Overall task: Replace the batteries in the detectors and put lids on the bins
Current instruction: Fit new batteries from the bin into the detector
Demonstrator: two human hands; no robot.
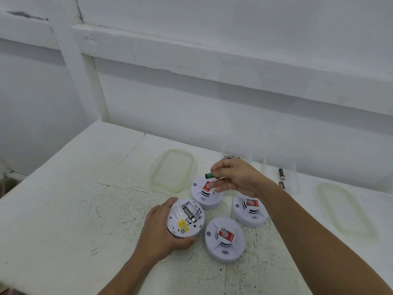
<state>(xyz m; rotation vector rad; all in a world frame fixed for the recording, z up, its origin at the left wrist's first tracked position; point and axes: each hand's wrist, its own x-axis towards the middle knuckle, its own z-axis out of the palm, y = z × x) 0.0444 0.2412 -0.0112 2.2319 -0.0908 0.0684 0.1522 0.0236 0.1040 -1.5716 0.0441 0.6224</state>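
Observation:
My left hand (158, 233) grips a white round detector (185, 218) turned back side up, its battery bay uncovered and a yellow sticker on it. My right hand (236, 178) pinches a green battery (209, 175) in the air above another detector (205, 193). Two further detectors (224, 239) (249, 209) lie face up with red labels. Two clear bins (236, 155) (287, 177) stand at the back with dark batteries (281, 173) in them. Two clear lids with green rims (173, 169) (344, 209) lie flat on the table.
The white painted table (85, 199) ends at a left edge and meets a white wall with a ledge (212, 60) behind. A post (70, 60) rises at the back left corner.

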